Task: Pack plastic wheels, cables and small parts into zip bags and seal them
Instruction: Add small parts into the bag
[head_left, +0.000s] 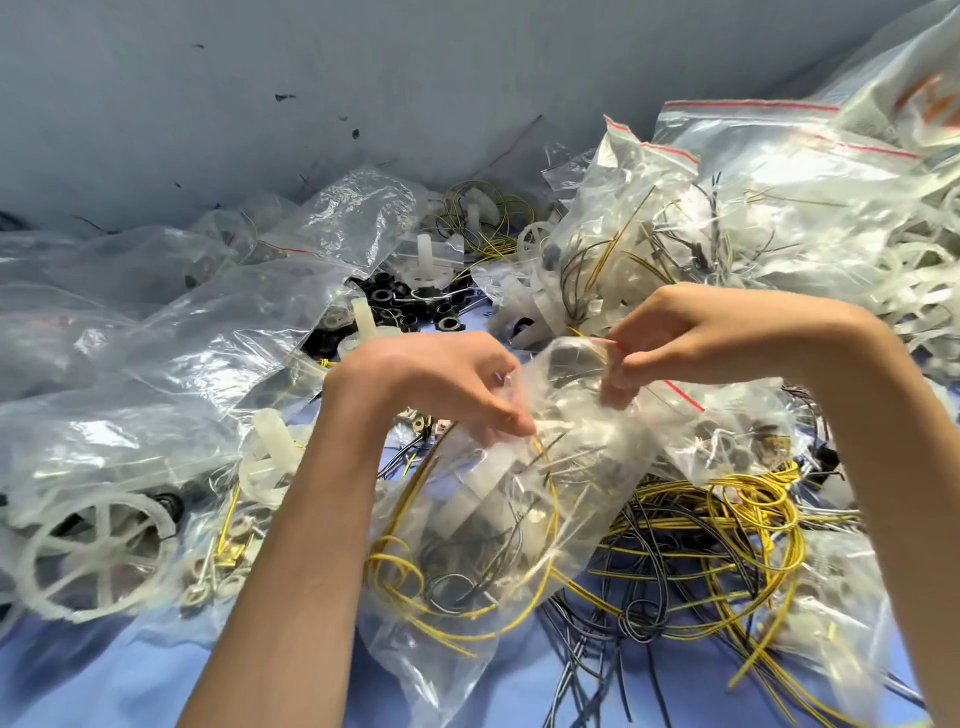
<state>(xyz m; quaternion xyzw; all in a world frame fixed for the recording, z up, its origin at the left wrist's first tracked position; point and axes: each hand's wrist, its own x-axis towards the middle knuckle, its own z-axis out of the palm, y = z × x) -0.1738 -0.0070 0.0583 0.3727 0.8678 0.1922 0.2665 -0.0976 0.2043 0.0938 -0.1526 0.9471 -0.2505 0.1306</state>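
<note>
A clear zip bag (483, 525) hangs in the middle, holding yellow and grey cables and white plastic parts. My left hand (441, 379) pinches the bag's mouth on the left side. At the right side my right hand (691, 338) pinches the red-lined zip strip. Loose yellow and dark cables (717, 551) lie in a tangle under and to the right of the bag. A white spoked plastic wheel (98, 551) sits inside another bag at the lower left.
Filled zip bags (779, 208) pile up at the right and back. Empty clear bags (171, 332) cover the left. Black ring parts (410, 306) and white hubs (428, 260) lie behind my hands on the blue table (104, 675). A grey wall (311, 78) closes the back.
</note>
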